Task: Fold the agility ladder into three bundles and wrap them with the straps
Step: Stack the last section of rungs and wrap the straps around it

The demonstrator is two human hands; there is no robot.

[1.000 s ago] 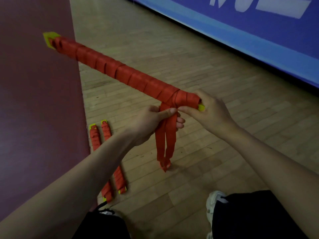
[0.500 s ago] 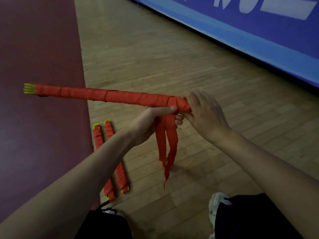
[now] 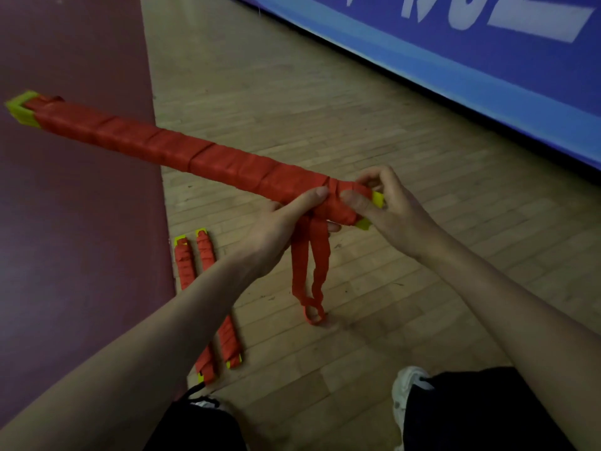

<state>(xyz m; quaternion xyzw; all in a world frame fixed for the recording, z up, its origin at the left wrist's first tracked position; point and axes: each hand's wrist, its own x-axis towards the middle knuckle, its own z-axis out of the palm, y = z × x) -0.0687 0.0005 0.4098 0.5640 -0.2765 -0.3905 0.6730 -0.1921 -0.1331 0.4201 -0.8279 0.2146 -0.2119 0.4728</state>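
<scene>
I hold a long ladder bundle (image 3: 182, 151) in the air, yellow rungs wound in red strap, its far end pointing up left. My right hand (image 3: 387, 213) grips the near end, where yellow rung tips stick out. My left hand (image 3: 286, 229) holds the bundle just beside it, thumb pressed on the wrapping, fingers curled under. The loose strap end (image 3: 309, 271) hangs down from between my hands in a double loop, almost reaching the floor. Two wrapped bundles (image 3: 205, 301) lie side by side on the floor below my left forearm.
Wooden floor (image 3: 374, 131) lies ahead. A dark red floor area (image 3: 74, 222) fills the left side. A blue banner wall (image 3: 455, 60) runs along the right. My shoes and dark shorts (image 3: 471, 408) show at the bottom.
The bundle's far end swung from high left down to level and back up. The hanging strap end dropped lower. My right hand shifted its grip, and yellow rung tips show again.
</scene>
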